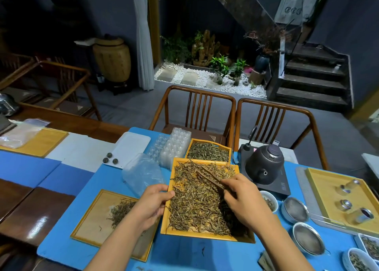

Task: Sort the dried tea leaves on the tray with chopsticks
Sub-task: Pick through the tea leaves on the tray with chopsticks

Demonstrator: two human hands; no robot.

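Note:
An orange tray (205,234) full of dried tea leaves (196,205) lies on the blue mat in front of me. My left hand (152,204) grips the tray's left rim, thumb over the edge. My right hand (242,196) holds dark wooden chopsticks (209,178), whose tips point up-left into the leaves near the tray's far end. A flat wooden tray (90,223) at the left carries a small pile of sorted leaves (121,211). A second orange tray (209,142) of greener leaves sits just beyond the main one.
A black kettle (264,166) on its heater base stands right of the tray. Small bowls and metal strainers (295,209) lie at the right, with a tray of glass jars (346,199). Clear plastic moulds (174,145) and a plastic bag (141,173) sit at the back left. Two chairs (194,106) face the table.

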